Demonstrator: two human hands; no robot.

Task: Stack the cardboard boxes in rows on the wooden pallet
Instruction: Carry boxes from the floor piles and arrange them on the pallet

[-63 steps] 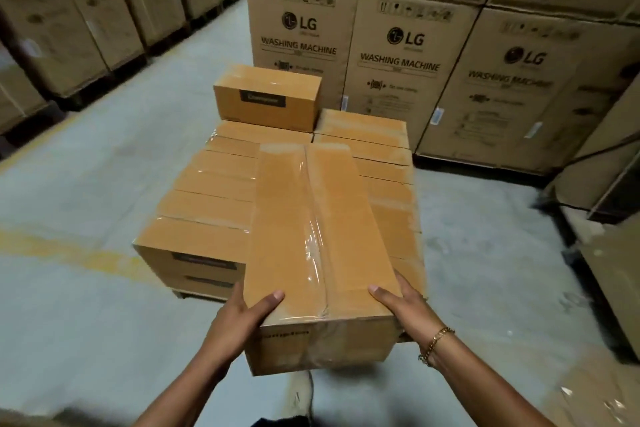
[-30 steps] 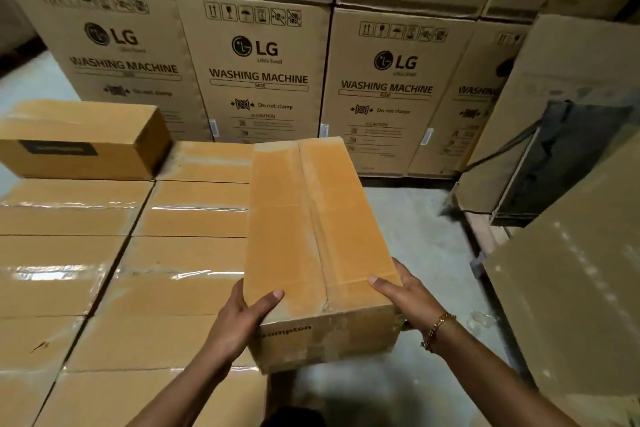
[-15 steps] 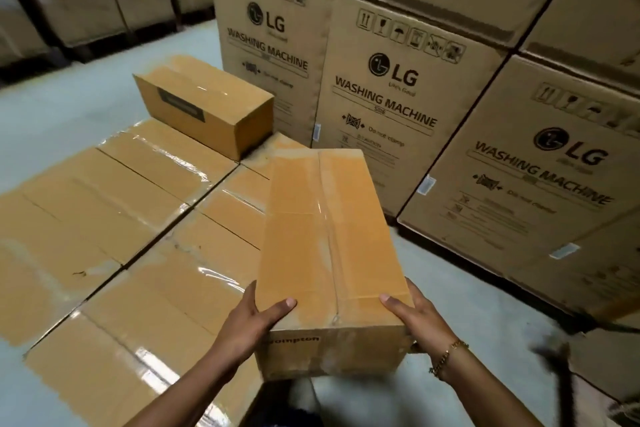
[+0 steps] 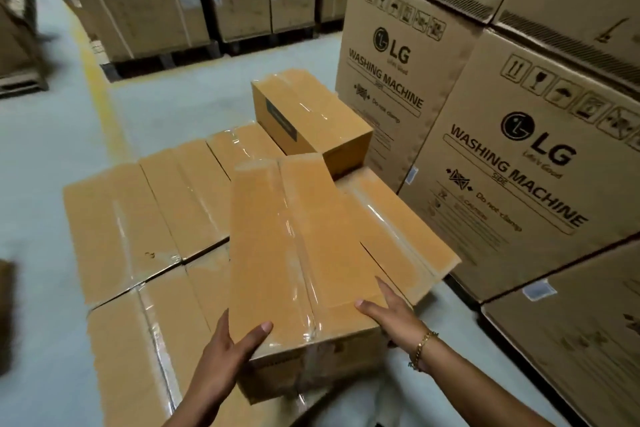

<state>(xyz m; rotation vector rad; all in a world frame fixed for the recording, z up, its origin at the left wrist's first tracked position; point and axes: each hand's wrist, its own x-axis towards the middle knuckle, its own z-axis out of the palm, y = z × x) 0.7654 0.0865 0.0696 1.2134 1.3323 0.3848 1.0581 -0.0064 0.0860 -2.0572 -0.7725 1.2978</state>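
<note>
Your left hand (image 4: 228,350) and right hand (image 4: 391,315) grip the carried box (image 4: 294,253).
Upper box (image 4: 311,118) now sits straight ahead, no longer off left; washing-machine cartons (image 4: 502,166) crowd your right.

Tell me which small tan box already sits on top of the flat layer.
The dark-labelled box at the far end, beside the washing machine carton. The others form that layer, except the carried box.

A brown shape (image 4: 5,315) blurs at the frame's left edge; dark label (image 4: 281,121) on the far box (image 4: 322,114) unreadable; washing-machine cartons (image 4: 519,166) cut off right.
</note>
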